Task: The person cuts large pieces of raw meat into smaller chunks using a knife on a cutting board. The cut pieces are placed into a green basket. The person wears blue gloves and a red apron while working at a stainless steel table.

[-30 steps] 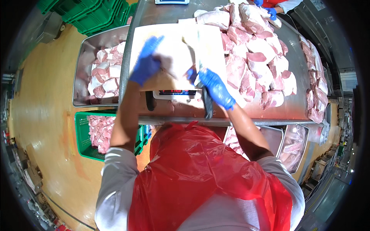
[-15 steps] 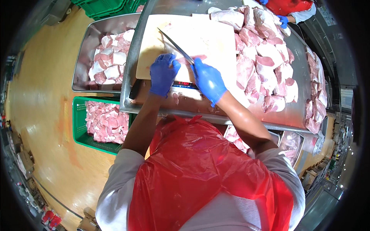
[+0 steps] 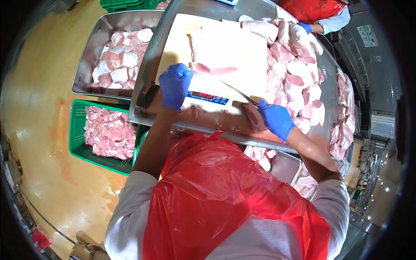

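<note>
My right hand, in a blue glove, grips a knife whose blade points up and left over the front of the white cutting board. Just left of that hand, near the table's front edge, is a piece of meat; whether the fingers touch it I cannot tell. Blue-gloved too, my left hand is closed at the board's left front, its fingers curled; what they hold, if anything, is hidden. Beside it, a pale slab of meat lies on the board, with pink cut faces toward me.
A scale display shows under the board's front edge. Meat chunks pile up on the right. At left stand a steel bin of meat and a green basket of trimmings. Across the table is a co-worker's gloved hand.
My right hand has swung right and nearer to me with the knife, away from the slab. My left hand stays near the board's left front. A meat piece now shows beside my right hand.
</note>
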